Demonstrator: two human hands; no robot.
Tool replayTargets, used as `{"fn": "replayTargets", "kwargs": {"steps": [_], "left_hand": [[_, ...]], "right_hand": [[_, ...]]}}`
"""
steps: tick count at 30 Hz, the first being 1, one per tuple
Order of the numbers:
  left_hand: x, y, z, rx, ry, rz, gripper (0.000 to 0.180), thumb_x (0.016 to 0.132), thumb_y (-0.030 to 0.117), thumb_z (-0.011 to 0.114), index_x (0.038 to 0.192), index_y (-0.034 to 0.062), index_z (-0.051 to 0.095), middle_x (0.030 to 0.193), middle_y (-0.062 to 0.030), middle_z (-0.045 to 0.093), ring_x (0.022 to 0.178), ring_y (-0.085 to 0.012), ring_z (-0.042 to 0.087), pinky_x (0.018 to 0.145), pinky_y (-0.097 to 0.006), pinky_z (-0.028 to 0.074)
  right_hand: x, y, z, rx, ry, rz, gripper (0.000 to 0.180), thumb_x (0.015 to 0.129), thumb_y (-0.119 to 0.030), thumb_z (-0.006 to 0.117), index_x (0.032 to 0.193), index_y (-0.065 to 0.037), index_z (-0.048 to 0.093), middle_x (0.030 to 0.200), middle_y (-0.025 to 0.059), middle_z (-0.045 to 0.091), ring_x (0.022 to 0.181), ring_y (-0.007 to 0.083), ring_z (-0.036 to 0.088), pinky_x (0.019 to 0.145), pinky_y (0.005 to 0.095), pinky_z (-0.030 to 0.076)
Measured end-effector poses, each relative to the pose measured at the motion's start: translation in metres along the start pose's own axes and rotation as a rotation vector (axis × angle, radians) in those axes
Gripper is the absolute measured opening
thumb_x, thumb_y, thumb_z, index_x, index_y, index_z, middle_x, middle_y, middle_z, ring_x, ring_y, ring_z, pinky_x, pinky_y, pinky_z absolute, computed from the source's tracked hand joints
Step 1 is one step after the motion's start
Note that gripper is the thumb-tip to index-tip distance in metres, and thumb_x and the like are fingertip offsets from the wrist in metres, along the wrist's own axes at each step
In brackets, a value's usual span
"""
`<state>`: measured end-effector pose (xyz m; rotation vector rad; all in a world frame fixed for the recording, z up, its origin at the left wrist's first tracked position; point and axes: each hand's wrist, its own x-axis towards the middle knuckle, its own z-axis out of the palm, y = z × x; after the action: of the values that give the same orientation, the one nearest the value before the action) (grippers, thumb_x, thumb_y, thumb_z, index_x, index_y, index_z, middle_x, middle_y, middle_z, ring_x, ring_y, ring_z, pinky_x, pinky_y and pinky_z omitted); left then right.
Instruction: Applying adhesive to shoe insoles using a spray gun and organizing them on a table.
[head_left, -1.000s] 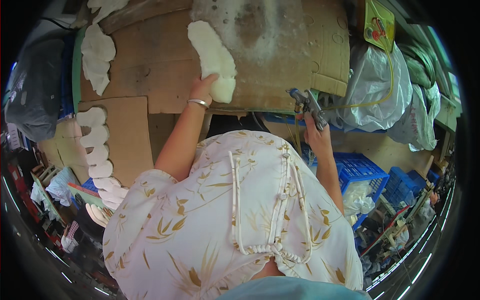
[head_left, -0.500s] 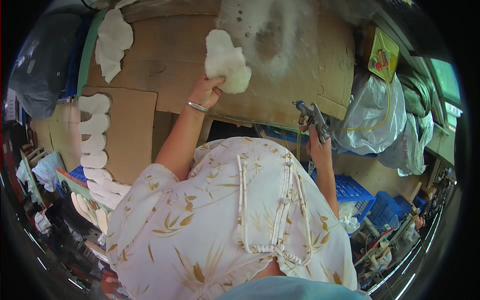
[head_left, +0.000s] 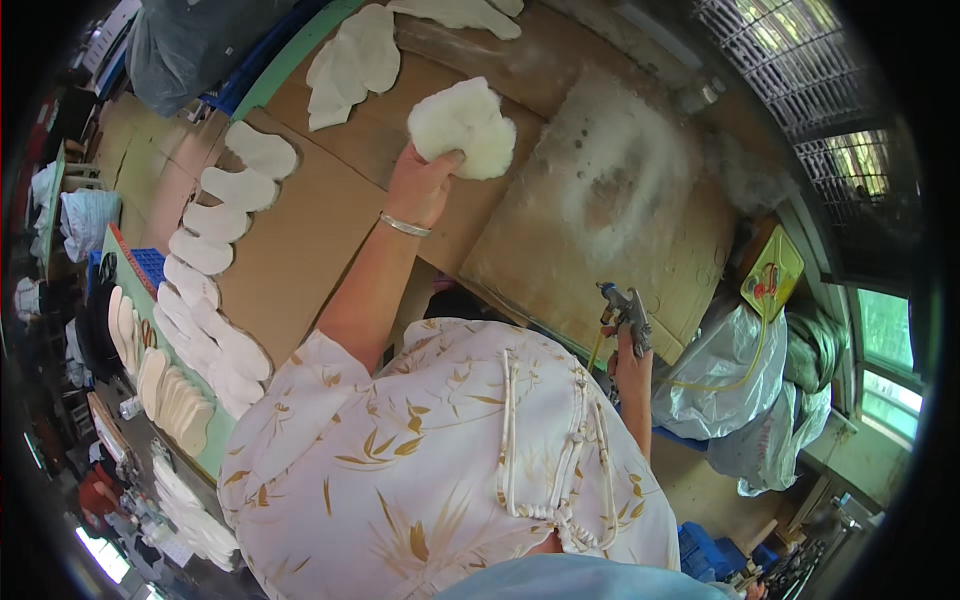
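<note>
My left hand (head_left: 418, 188) pinches the lower edge of a white fleecy insole-shaped piece (head_left: 463, 128) between thumb and fingers, holding it up above brown cardboard. In my right hand (head_left: 632, 368) is a metal spray gun (head_left: 628, 314), its blue-tipped nozzle end toward the cardboard. A yellow hose (head_left: 735, 378) runs near the gun. Beyond it lies a cardboard sheet (head_left: 540, 235) coated with white spray residue. To the left, overlapping white insoles (head_left: 205, 250) form a curved row along the cardboard edge. More white fleecy pieces (head_left: 355, 62) lie at the far left.
At the right hang silvery plastic bags (head_left: 715, 375), below a yellow container (head_left: 773, 270). Stacked pale insoles (head_left: 175, 400) sit on a green surface at the lower left. A dark grey bag (head_left: 195, 50) stands far left; blue crates (head_left: 710, 550) are at lower right.
The view has swung round, showing more insoles at left and the window at right. The fleecy piece in my left hand has tilted. Both hands keep their hold.
</note>
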<state>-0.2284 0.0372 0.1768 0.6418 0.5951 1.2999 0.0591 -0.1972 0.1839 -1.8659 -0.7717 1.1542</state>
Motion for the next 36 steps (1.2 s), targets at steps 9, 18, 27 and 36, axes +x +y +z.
{"fn": "replayTargets", "kwargs": {"steps": [9, 18, 27, 36], "left_hand": [[0.063, 0.0, -0.055, -0.003, 0.106, -0.111, 0.054, 0.074, -0.009, 0.048, 0.124, 0.0104, 0.037, 0.118, -0.0071, 0.049, 0.105, -0.0213, 0.052, 0.079, -0.033, 0.049], [0.281, 0.05, -0.055, 0.132, 0.127, 0.092, 0.052, 0.073, -0.013, 0.049, 0.119, 0.0101, 0.04, 0.11, -0.0064, 0.052, 0.098, -0.0216, 0.054, 0.077, -0.032, 0.048], [0.368, -0.082, -0.089, 0.104, 0.374, -0.387, 0.043, 0.082, 0.016, 0.06, 0.119, 0.0053, 0.041, 0.104, -0.011, 0.054, 0.089, -0.0258, 0.057, 0.067, -0.033, 0.054], [0.226, -0.082, -0.177, 1.372, 0.426, 0.167, 0.039, 0.074, 0.017, 0.064, 0.11, 0.0034, 0.055, 0.096, -0.0126, 0.058, 0.074, -0.0222, 0.058, 0.071, -0.034, 0.048]], "right_hand": [[0.011, -0.01, 0.008, 0.067, 0.073, -0.008, 0.026, 0.09, -0.022, 0.048, 0.103, -0.002, 0.055, 0.082, 0.0052, 0.062, 0.037, 0.0035, 0.039, 0.033, 0.0208, 0.03], [0.001, -0.02, 0.027, 0.129, 0.274, 0.106, 0.025, 0.09, -0.021, 0.048, 0.105, -0.002, 0.054, 0.082, 0.0046, 0.061, 0.039, 0.0034, 0.038, 0.033, 0.0208, 0.029], [0.008, -0.031, 0.068, 0.097, 0.308, 0.269, 0.024, 0.09, -0.019, 0.049, 0.108, -0.003, 0.053, 0.083, 0.0039, 0.06, 0.04, 0.0035, 0.039, 0.033, 0.0197, 0.03], [0.038, -0.051, 0.087, 0.053, 0.265, 0.24, 0.023, 0.09, -0.018, 0.048, 0.105, -0.002, 0.053, 0.084, 0.0051, 0.06, 0.04, 0.0039, 0.04, 0.033, 0.0198, 0.03]]}}
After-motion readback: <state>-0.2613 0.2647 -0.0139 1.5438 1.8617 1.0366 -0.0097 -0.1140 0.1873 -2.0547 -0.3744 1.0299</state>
